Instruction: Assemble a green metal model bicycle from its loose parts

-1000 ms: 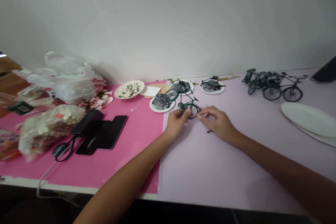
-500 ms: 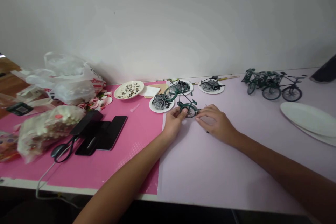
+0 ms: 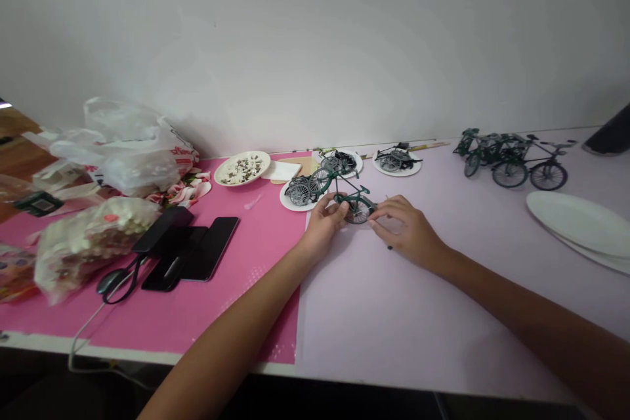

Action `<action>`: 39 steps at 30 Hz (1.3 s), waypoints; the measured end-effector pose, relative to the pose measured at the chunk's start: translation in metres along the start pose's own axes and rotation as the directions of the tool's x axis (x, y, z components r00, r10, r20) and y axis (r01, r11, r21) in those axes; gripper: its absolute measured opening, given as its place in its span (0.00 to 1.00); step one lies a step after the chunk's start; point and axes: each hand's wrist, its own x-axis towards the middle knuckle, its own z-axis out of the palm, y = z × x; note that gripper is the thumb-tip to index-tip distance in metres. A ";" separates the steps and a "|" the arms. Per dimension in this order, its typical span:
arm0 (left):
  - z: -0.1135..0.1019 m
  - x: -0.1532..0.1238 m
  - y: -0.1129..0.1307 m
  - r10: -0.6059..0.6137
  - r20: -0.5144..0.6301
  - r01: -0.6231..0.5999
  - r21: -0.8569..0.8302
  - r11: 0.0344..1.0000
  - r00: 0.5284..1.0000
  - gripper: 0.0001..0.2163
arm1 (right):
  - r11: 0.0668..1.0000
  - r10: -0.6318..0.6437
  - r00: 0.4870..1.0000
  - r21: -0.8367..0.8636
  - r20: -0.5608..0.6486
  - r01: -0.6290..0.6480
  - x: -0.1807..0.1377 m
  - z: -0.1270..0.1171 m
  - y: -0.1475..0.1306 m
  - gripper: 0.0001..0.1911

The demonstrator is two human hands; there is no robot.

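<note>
A small dark green toy bicycle [image 3: 350,197] is held between my two hands, tilted, with one wheel low and the other raised toward the wall. My left hand [image 3: 325,226] pinches it by the left side of the lower wheel. The fingertips of my right hand [image 3: 406,231] are closed on the right side of the same wheel, at its rear end. A small black piece [image 3: 390,248] shows just under my right hand. Behind the bicycle, a white plate [image 3: 295,207] carries loose toy wheels [image 3: 300,190].
Two more plates of black parts [image 3: 396,161] stand by the wall. Finished-looking toy bicycles [image 3: 512,161] group at the back right, near stacked white plates [image 3: 581,220]. On the left lie a bowl of small pieces [image 3: 242,169], phones [image 3: 216,249] and plastic bags [image 3: 128,151].
The toy bicycle has turned slightly: its raised wheel dips a little and the lower wheel shifts a bit right. My left fingers have moved slightly along the wheel; my right hand stays almost still.
</note>
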 end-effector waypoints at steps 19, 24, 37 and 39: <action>-0.002 0.000 0.003 -0.013 0.098 0.017 -0.036 0.999 0.995 0.30 | 0.994 0.084 0.996 0.063 0.001 -0.084 -0.001 -0.001 -0.002 0.02; 0.000 0.000 -0.002 0.026 0.039 -0.025 -0.024 0.999 0.999 0.31 | 0.993 0.104 0.995 0.061 -0.007 -0.103 -0.001 -0.002 -0.001 0.03; -0.006 0.006 -0.017 0.052 0.096 -0.053 0.007 0.999 0.994 0.26 | 0.993 0.109 0.994 0.054 -0.022 -0.107 0.001 -0.002 0.000 0.03; -0.006 0.007 -0.018 0.035 0.090 -0.034 -0.012 0.999 0.995 0.27 | 0.993 0.103 0.994 0.051 -0.024 -0.102 0.002 -0.002 0.000 0.03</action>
